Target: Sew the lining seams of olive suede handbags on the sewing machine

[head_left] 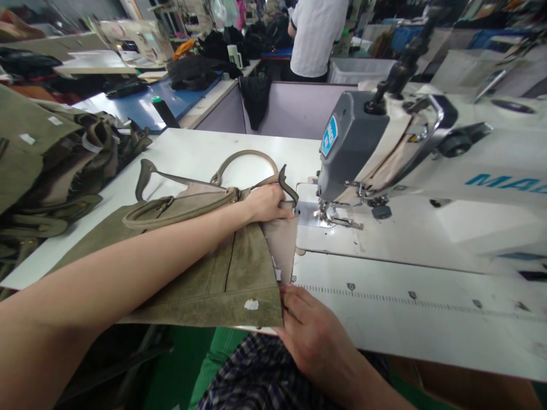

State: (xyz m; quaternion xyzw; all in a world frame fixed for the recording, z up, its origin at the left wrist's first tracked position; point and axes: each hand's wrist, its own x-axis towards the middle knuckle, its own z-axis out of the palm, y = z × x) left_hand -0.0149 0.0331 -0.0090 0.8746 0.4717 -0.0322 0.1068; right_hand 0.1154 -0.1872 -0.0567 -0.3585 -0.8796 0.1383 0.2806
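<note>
An olive-green handbag [252,256] lies flat on the white sewing table, its two rolled handles [183,212] toward the far side. My left hand [270,203] reaches across it and grips the bag's upper edge near a strap tab, fingers curled and partly hidden. At the near lower corner my right hand [310,322] pinches the bag's edge between thumb and fingers. Between my hands the pale lining [284,245] shows along the open side. A white sticker [251,305] is on the bag near my right hand. The sewing machine's needle and presser foot [327,215] stand just right of the bag, apart from it.
The sewing machine head [354,142] rises on the right. A printed ruler scale [376,294] runs along the table's front. More olive bag pieces [38,154] are piled at the left. A dark thread cone [164,112] stands behind the table. A person in white [318,37] stands farther back.
</note>
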